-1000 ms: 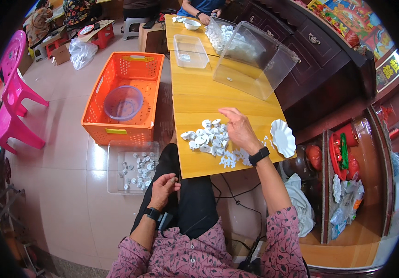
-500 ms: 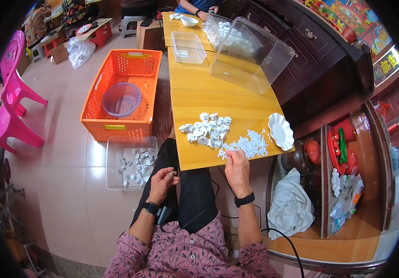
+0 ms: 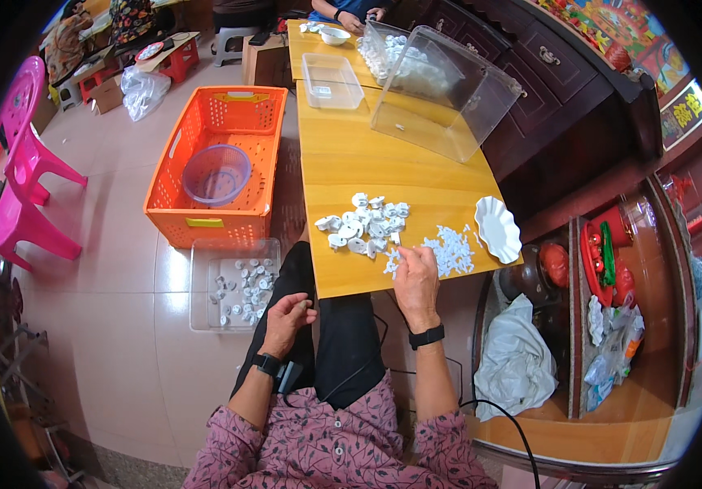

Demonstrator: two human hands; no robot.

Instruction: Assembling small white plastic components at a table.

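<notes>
My right hand (image 3: 417, 281) is over the table's near edge, its fingers pinched on a small white plastic piece (image 3: 395, 238) that shows just beyond the tips. To its right lies a scattered heap of small white plastic pieces (image 3: 452, 251). Just beyond and left of the fingers sits a pile of larger rounded white plastic parts (image 3: 361, 222). My left hand (image 3: 290, 319) hovers above my left thigh, with curled fingers and the thumb pressed to them. Whatever it may hold is hidden.
A white scalloped dish (image 3: 498, 230) stands at the table's right edge. Farther back are clear bins (image 3: 331, 81) and a person's hand (image 3: 351, 22). On the floor at left, an orange crate (image 3: 212, 218) stands behind a clear tub (image 3: 204, 318) of white parts. Shelves (image 3: 575, 326) border the right.
My right hand has moved slightly up and left, from the small pieces toward the larger white parts, and a white piece now shows at its fingertips. My left hand stays nearly still.
</notes>
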